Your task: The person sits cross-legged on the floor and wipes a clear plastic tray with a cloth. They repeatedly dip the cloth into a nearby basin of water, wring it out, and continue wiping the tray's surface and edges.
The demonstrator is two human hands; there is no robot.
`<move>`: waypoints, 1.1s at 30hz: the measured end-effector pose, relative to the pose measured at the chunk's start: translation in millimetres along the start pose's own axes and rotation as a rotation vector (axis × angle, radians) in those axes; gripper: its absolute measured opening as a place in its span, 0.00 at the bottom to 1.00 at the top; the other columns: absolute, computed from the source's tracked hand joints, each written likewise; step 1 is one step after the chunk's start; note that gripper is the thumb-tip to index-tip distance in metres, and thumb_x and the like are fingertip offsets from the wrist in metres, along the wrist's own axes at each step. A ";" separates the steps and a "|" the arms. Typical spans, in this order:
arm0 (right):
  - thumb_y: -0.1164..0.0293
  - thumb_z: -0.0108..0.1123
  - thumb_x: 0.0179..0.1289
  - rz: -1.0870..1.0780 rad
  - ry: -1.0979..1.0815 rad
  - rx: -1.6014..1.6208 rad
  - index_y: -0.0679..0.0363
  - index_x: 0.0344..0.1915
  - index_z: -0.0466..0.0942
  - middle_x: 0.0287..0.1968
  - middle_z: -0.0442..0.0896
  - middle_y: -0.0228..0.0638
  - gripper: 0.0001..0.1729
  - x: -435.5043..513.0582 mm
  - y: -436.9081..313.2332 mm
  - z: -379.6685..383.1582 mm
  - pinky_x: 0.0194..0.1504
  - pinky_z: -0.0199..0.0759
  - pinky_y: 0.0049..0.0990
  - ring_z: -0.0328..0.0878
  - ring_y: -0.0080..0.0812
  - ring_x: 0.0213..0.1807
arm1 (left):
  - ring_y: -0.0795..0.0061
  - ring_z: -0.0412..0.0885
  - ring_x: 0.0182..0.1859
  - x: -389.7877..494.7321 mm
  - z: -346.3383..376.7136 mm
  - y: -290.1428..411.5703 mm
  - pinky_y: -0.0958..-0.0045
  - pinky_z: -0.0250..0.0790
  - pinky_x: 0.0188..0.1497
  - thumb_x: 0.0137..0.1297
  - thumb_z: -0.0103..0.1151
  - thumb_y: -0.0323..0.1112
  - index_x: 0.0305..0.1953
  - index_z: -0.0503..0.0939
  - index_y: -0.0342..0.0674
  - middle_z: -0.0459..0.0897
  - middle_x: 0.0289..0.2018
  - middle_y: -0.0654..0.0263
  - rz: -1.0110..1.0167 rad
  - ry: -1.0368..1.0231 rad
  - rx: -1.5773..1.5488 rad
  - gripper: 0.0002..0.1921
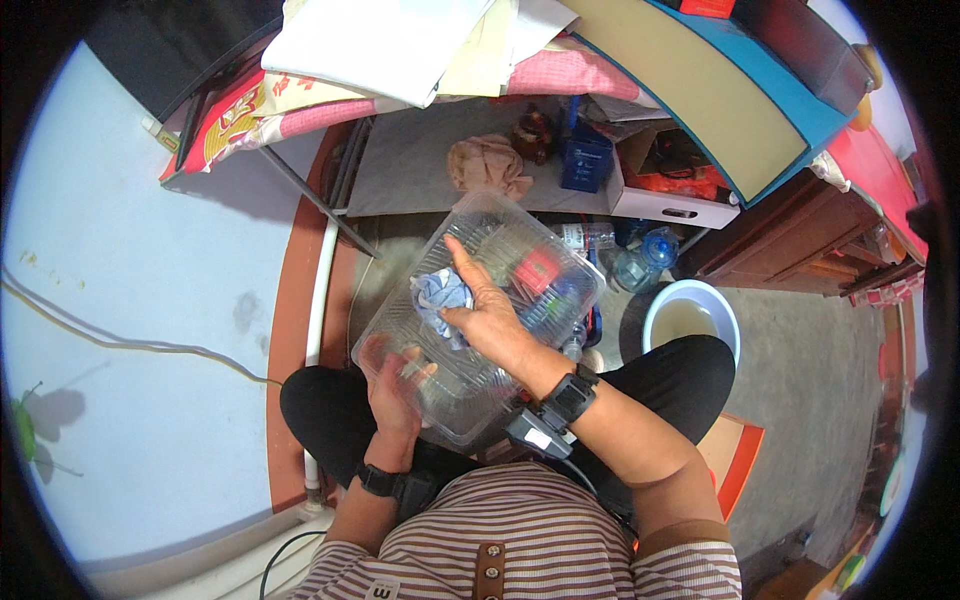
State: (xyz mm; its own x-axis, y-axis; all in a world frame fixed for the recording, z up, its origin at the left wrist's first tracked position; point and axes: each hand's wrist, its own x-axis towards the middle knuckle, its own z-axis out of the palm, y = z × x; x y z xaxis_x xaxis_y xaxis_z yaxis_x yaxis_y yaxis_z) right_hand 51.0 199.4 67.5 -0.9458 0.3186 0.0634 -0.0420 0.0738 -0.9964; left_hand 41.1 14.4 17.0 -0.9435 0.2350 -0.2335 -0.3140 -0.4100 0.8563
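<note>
A clear ribbed plastic container (465,390) is held tilted over my lap. My left hand (397,390) grips its near left corner, with fingers partly seen through the plastic. Inside the container's outline, my right hand (487,311) presses a crumpled blue-and-white cloth (441,300) against the ribbed surface. The thumb and fingers of that hand are around the cloth, its index finger pointing away from me. Through the clear plastic show a red item and other blurred things behind it.
A white basin (731,322) of cloudy water stands on the floor to the right. Beyond the container are a large clear bottle (637,266), a white cardboard box (675,206), a blue box (585,161) and a beige cloth (487,161) on a low shelf. A wall (150,300) with a cable borders the left.
</note>
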 end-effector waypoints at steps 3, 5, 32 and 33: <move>0.78 0.60 0.53 -0.016 0.009 -0.059 0.57 0.66 0.64 0.61 0.68 0.51 0.38 -4.9 -8.9 -6.3 0.63 0.60 0.35 0.66 0.47 0.64 | 0.63 0.73 0.51 6.0 -6.4 2.3 0.56 0.77 0.46 0.71 0.50 0.38 0.62 0.60 0.51 0.64 0.58 0.68 -0.001 0.041 -0.034 0.21; 0.77 0.60 0.53 -0.007 0.122 -0.093 0.63 0.61 0.68 0.58 0.70 0.50 0.32 -10.3 -14.9 -12.3 0.60 0.63 0.35 0.69 0.47 0.60 | 0.63 0.72 0.51 10.7 -11.2 5.5 0.53 0.75 0.47 0.71 0.49 0.42 0.63 0.60 0.55 0.65 0.58 0.69 -0.004 0.079 -0.013 0.21; 0.74 0.66 0.42 -0.227 0.242 -1.103 0.54 0.40 0.79 0.34 0.82 0.42 0.19 14.8 -37.5 -99.5 0.37 0.75 0.40 0.81 0.48 0.35 | 0.66 0.58 0.68 39.9 -26.7 55.1 0.61 0.51 0.68 0.63 0.60 0.47 0.71 0.52 0.41 0.64 0.64 0.60 -0.033 -0.364 0.532 0.41; 0.75 0.66 0.42 -0.299 0.209 -1.080 0.54 0.39 0.78 0.33 0.81 0.41 0.19 15.7 -39.4 -97.3 0.35 0.74 0.40 0.81 0.47 0.34 | 0.64 0.57 0.69 45.5 -18.8 58.1 0.59 0.50 0.70 0.61 0.62 0.46 0.73 0.48 0.41 0.63 0.65 0.59 -0.001 -0.382 0.561 0.44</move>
State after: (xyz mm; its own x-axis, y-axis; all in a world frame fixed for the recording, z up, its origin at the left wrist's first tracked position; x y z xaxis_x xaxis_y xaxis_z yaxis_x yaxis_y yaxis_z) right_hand 69.3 293.4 113.2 -0.8679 0.2955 0.3993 0.1385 0.9159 -0.3768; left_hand -22.0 -15.3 47.5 -0.8077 0.5719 -0.1436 -0.1156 0.0852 0.9896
